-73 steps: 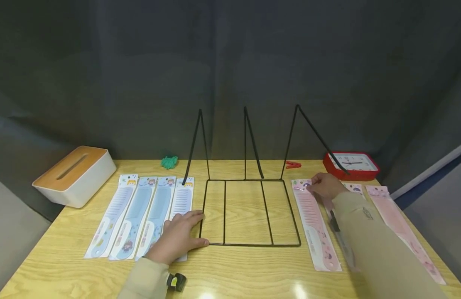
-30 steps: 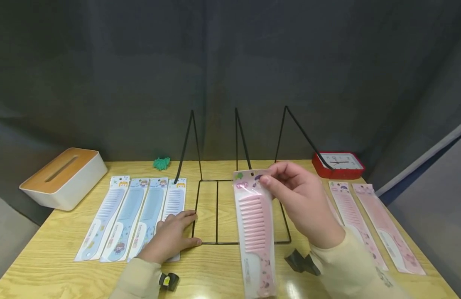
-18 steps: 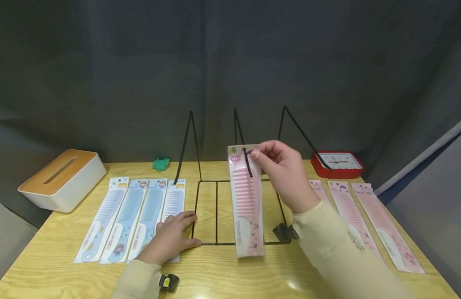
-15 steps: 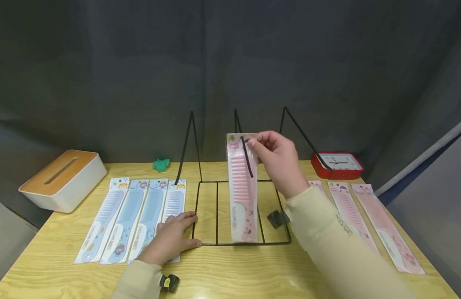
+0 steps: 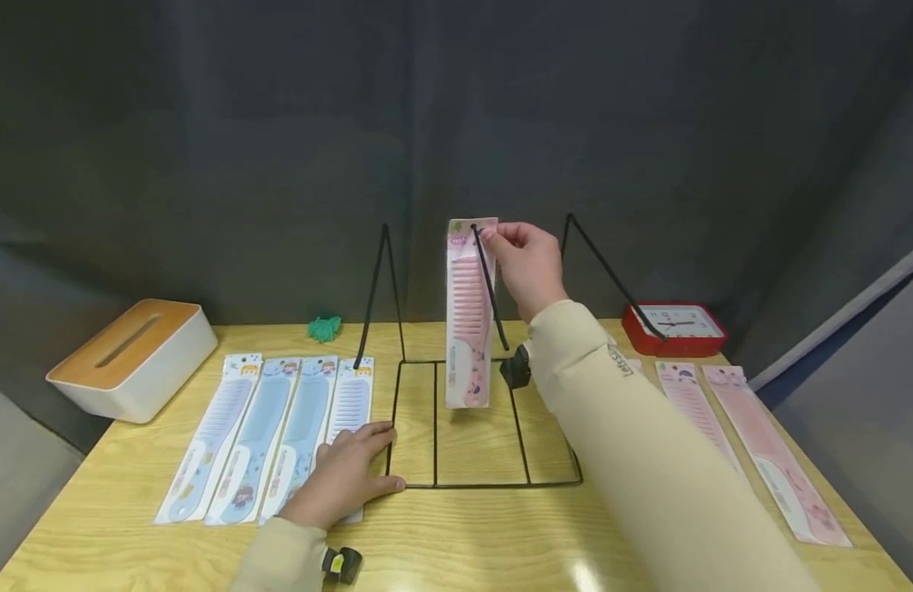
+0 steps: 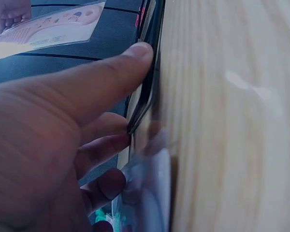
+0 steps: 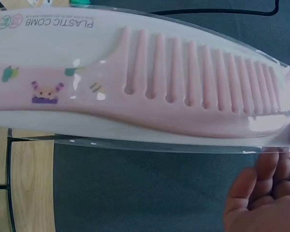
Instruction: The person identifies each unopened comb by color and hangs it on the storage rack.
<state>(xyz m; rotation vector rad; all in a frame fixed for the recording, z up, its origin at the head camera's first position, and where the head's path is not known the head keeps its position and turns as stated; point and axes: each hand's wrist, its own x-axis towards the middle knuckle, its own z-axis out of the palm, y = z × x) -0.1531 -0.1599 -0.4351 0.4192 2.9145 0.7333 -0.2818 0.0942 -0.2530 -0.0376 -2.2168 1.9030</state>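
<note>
Pinching the packaged pink comb (image 5: 467, 316) by its top, the right hand (image 5: 526, 263) holds it upright at the wire rack's (image 5: 486, 427) middle prong, above the table's (image 5: 464, 534) far edge. The left hand (image 5: 345, 481) lies flat, fingers straight, on the rack's near-left corner; the right wrist view alone shows "PLASTIC COMB" print.

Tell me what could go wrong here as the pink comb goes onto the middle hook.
The right hand pinches only the top edge of the pink comb, so it may swing and miss the middle hook. The wire rack looks light; the left hand rests at only one corner, so it could shift.
</note>
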